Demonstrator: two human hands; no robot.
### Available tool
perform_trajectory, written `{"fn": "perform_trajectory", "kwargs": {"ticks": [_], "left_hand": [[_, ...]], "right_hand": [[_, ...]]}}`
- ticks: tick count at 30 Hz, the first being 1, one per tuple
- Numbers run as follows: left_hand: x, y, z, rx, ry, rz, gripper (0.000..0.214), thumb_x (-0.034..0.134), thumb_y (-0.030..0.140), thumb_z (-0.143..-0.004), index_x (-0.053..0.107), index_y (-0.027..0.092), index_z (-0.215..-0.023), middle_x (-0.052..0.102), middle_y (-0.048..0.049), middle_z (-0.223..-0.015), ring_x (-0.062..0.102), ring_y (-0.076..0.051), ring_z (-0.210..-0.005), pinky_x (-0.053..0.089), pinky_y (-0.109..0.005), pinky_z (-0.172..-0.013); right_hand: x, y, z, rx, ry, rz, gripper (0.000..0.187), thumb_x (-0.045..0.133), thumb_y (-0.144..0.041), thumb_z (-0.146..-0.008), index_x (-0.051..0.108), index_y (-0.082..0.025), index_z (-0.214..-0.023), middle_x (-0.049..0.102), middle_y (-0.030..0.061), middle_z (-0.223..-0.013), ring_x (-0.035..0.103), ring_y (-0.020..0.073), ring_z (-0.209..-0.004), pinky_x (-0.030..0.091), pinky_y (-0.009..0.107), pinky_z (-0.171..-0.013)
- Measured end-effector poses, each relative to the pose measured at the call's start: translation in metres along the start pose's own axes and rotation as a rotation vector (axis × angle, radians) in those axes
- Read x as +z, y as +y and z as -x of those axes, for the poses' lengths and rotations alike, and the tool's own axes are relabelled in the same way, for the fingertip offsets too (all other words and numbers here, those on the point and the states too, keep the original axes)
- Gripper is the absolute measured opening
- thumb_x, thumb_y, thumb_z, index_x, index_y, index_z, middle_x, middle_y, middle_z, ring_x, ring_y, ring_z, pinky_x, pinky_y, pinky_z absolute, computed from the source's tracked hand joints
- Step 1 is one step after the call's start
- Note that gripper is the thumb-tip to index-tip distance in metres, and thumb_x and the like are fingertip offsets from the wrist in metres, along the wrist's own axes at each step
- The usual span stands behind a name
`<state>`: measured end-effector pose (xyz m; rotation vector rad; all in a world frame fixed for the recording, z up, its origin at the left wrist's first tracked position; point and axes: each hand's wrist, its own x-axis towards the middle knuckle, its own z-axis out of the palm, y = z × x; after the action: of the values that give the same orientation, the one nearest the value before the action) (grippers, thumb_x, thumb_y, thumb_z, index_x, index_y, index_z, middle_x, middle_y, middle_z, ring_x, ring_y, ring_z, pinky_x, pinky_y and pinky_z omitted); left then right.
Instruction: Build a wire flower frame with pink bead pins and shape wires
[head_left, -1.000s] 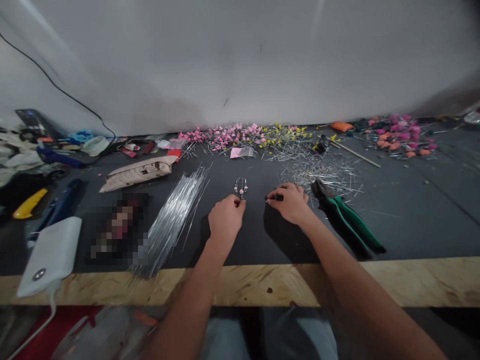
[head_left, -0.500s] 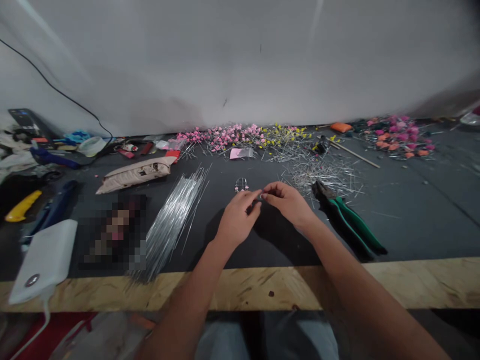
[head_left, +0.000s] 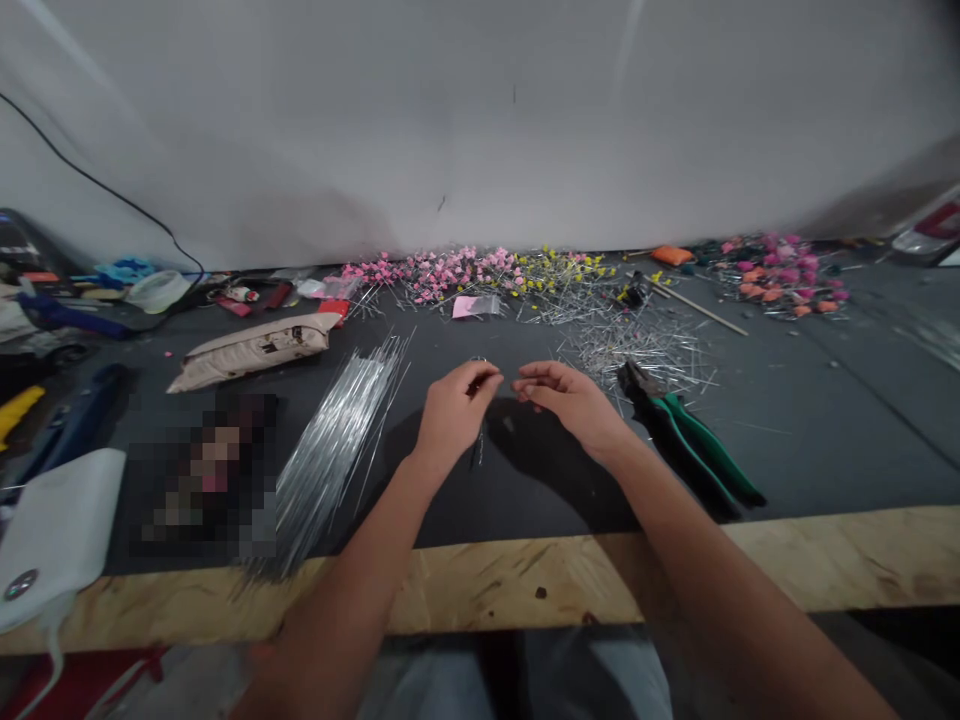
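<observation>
My left hand [head_left: 452, 412] is raised a little over the black mat [head_left: 525, 480], fingers pinched on a small wire piece [head_left: 478, 448] whose thin end hangs below the hand. My right hand [head_left: 571, 396] is just to its right, fingers curled into a pinch near the left fingertips; what it holds is too small to see. A bundle of long straight silver wires [head_left: 337, 440] lies left of my left hand. Green-handled pliers [head_left: 694, 445] lie right of my right hand.
Short cut wires [head_left: 637, 345] are heaped behind the pliers. Pink flower heads [head_left: 442, 270], yellow ones [head_left: 562, 265] and pink-orange ones [head_left: 780, 275] line the wall. A beige pouch [head_left: 251, 350], a white device [head_left: 52, 530] and clutter lie left. The wooden table edge [head_left: 525, 590] runs in front.
Both hands rose off the mat and came together at the middle. The left hand took up the small wire piece that lay beyond it. The view has shifted slightly right.
</observation>
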<state>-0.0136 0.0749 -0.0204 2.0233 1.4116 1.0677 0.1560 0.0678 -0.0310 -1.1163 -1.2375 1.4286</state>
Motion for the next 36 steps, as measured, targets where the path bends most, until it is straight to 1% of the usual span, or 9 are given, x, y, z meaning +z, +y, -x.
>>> {"fn": "perform_trajectory", "kwargs": {"ticks": [5, 8, 13, 17, 20, 24, 29, 33, 36], "left_hand": [[-0.006, -0.016, -0.005, -0.139, 0.176, 0.269, 0.027, 0.043, 0.032, -0.087, 0.054, 0.018, -0.106, 0.066, -0.0042, -0.085, 0.064, -0.013, -0.074, 0.051, -0.025, -0.067], [-0.008, -0.017, -0.002, -0.174, 0.165, 0.275, 0.026, 0.045, 0.034, -0.086, 0.059, 0.017, -0.1, 0.067, -0.0039, -0.081, 0.064, -0.013, -0.07, 0.052, -0.026, -0.067], [-0.004, -0.01, 0.005, -0.25, 0.144, 0.421, 0.023, 0.063, 0.034, -0.074, 0.059, 0.014, -0.085, 0.067, -0.0025, -0.072, 0.064, -0.013, -0.061, 0.053, -0.026, -0.063], [-0.001, -0.004, 0.008, -0.238, 0.128, 0.532, 0.023, 0.056, 0.035, -0.079, 0.057, 0.015, -0.09, 0.067, -0.0042, -0.078, 0.066, -0.016, -0.07, 0.054, -0.027, -0.062], [0.0, -0.002, 0.01, -0.224, 0.094, 0.528, 0.025, 0.051, 0.038, -0.083, 0.059, 0.016, -0.092, 0.067, -0.0041, -0.077, 0.065, -0.016, -0.07, 0.055, -0.028, -0.06], [0.002, -0.001, 0.012, -0.204, 0.033, 0.41, 0.02, 0.063, 0.035, -0.074, 0.063, 0.017, -0.083, 0.066, -0.0016, -0.071, 0.064, -0.015, -0.065, 0.053, -0.027, -0.062], [0.002, 0.003, 0.013, -0.175, 0.001, 0.409, 0.022, 0.052, 0.033, -0.082, 0.064, 0.02, -0.094, 0.07, -0.0032, -0.083, 0.065, -0.014, -0.069, 0.053, -0.028, -0.066], [0.002, 0.004, 0.015, -0.15, 0.011, 0.372, 0.017, 0.064, 0.033, -0.073, 0.066, 0.019, -0.084, 0.07, -0.0027, -0.079, 0.066, -0.017, -0.074, 0.053, -0.029, -0.071], [0.004, 0.002, 0.016, -0.113, 0.001, 0.453, 0.018, 0.064, 0.029, -0.075, 0.064, 0.02, -0.089, 0.07, -0.0029, -0.085, 0.066, -0.016, -0.079, 0.052, -0.03, -0.076]], "right_hand": [[0.001, -0.001, 0.0, -0.001, 0.043, 0.014, 0.022, 0.059, -0.023, -0.07, 0.059, -0.02, -0.092, 0.066, 0.0005, -0.082, 0.057, 0.0113, -0.069, 0.04, 0.024, -0.059], [0.002, 0.0, 0.0, -0.001, 0.035, 0.028, 0.022, 0.06, -0.023, -0.07, 0.06, -0.02, -0.092, 0.064, -0.0001, -0.08, 0.057, 0.0115, -0.068, 0.039, 0.024, -0.058], [0.003, 0.0, 0.0, 0.001, 0.019, 0.054, 0.022, 0.061, -0.028, -0.07, 0.061, -0.021, -0.091, 0.061, -0.0016, -0.073, 0.055, 0.012, -0.067, 0.038, 0.025, -0.058], [0.004, 0.001, 0.0, 0.014, 0.005, 0.046, 0.023, 0.06, -0.027, -0.07, 0.06, -0.022, -0.093, 0.061, -0.0021, -0.074, 0.055, 0.0123, -0.067, 0.038, 0.024, -0.058], [0.005, 0.001, 0.001, 0.018, -0.005, 0.03, 0.023, 0.059, -0.025, -0.07, 0.06, -0.022, -0.093, 0.061, -0.0024, -0.073, 0.055, 0.0118, -0.067, 0.037, 0.024, -0.057], [0.007, 0.0, 0.003, 0.033, -0.028, -0.004, 0.023, 0.058, -0.027, -0.072, 0.06, -0.021, -0.094, 0.062, -0.0014, -0.075, 0.055, 0.0115, -0.067, 0.038, 0.024, -0.058], [0.007, -0.002, 0.005, 0.029, -0.036, -0.043, 0.022, 0.059, -0.03, -0.072, 0.061, -0.02, -0.093, 0.061, -0.0017, -0.074, 0.055, 0.0111, -0.066, 0.038, 0.023, -0.057], [0.007, -0.004, 0.006, 0.055, -0.089, -0.072, 0.019, 0.06, -0.03, -0.073, 0.062, -0.02, -0.09, 0.06, -0.002, -0.071, 0.054, 0.0105, -0.064, 0.038, 0.023, -0.056], [0.006, -0.005, 0.006, 0.045, -0.143, -0.09, 0.022, 0.06, -0.032, -0.075, 0.062, -0.02, -0.093, 0.061, -0.0011, -0.076, 0.054, 0.0101, -0.066, 0.039, 0.023, -0.056]]}}
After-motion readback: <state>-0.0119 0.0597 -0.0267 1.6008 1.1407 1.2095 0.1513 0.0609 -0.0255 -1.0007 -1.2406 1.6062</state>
